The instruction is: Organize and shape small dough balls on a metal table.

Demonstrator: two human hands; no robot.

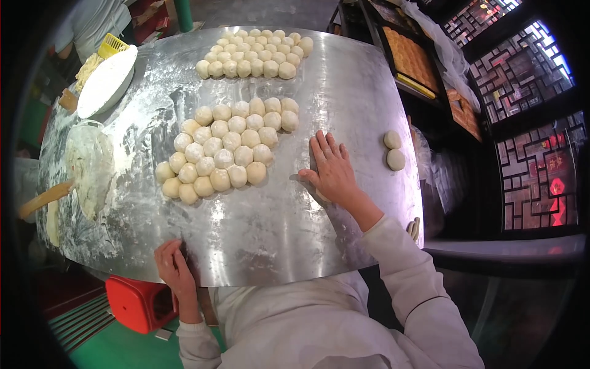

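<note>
My right hand (333,173) lies palm down on the steel table (295,221), fingers stretched out. A pale piece of dough (322,196) peeks from under its heel, mostly hidden by the palm. At the table's near edge, my left hand (174,267) hovers or rests with loosely bent fingers and nothing seen in it. Between and beyond the hands sits a block of round dough balls (223,159), packed in slanting rows and dusted with flour. Farther back is a second block of dough balls (251,55). Two more dough balls (393,150) touch each other near the right edge.
On the left are a white basin (108,83), a yellow plastic basket (112,45), a dough mass under clear plastic (90,161) and a wooden rolling pin (46,199). Trays of baked goods (410,57) stand right. A red stool (133,304) is below. Another person (99,23) stands far left.
</note>
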